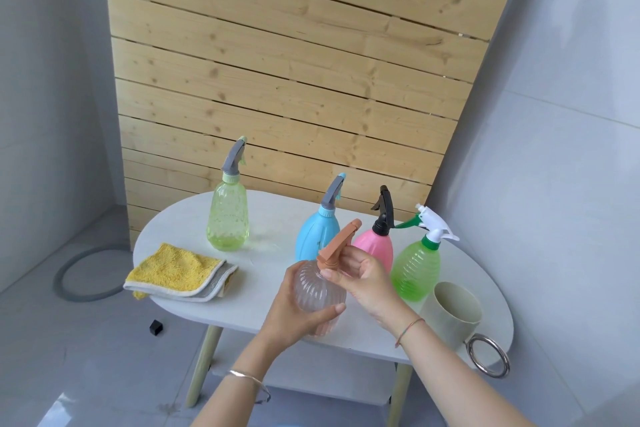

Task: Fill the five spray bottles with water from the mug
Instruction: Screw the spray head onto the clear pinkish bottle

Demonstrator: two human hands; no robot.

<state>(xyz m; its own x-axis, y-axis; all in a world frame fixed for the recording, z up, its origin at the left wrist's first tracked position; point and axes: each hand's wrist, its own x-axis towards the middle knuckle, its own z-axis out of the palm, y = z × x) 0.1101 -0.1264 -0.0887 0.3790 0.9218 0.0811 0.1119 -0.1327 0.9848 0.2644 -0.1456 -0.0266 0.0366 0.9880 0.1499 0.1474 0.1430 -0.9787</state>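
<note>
Head view: left hand (pixel 298 317) grips the clear bottle (pixel 317 288) at the surface's (pixel 242 317) front edge. Right hand (pixel 367 279) fingers (pixel 328 274) pinch the orange sprayer (pixel 337 246) collar. Brace the body and twist only the collar.

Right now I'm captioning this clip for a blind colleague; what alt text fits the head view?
A person's left hand grips a clear ribbed spray bottle on a white oval table while the right hand pinches its orange spray head. Behind stand a yellow-green bottle, blue bottle, pink bottle and green bottle; a cream mug sits right, a yellow cloth left.
</note>
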